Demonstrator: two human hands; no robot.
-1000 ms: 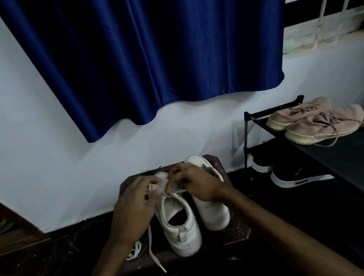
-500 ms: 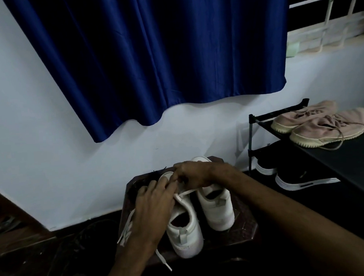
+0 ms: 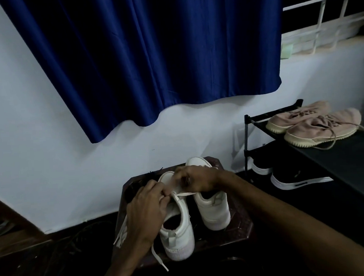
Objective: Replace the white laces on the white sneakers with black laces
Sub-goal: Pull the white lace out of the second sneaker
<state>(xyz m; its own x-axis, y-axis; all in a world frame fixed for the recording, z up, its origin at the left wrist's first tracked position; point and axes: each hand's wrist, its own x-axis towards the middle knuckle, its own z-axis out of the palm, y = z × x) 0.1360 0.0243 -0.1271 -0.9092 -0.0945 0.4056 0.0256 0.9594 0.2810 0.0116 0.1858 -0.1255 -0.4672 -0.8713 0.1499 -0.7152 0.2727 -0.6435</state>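
a big blue curtain (image 3: 149, 54) hangs across the wall, a black shoe rack (image 3: 339, 157) stands off to the right, and down in front a small dark desk (image 3: 239, 230) carries both white sneakers side by side. the nearer sneaker (image 3: 178, 228) is the one being worked on. the left hand (image 3: 147, 207) has its grip pinched on the white lace (image 3: 159, 258) up by the top eyelets, and the right hand (image 3: 194, 178) grasps the same lace nearer the toe. its loose end trails off the desk's front edge, so the unlacing looks partway done. the farther sneaker (image 3: 214, 209) shows no lace i can make out. a dark tangle at the desk's back corner, perhaps the black laces (image 3: 152, 174), is not yet threaded.
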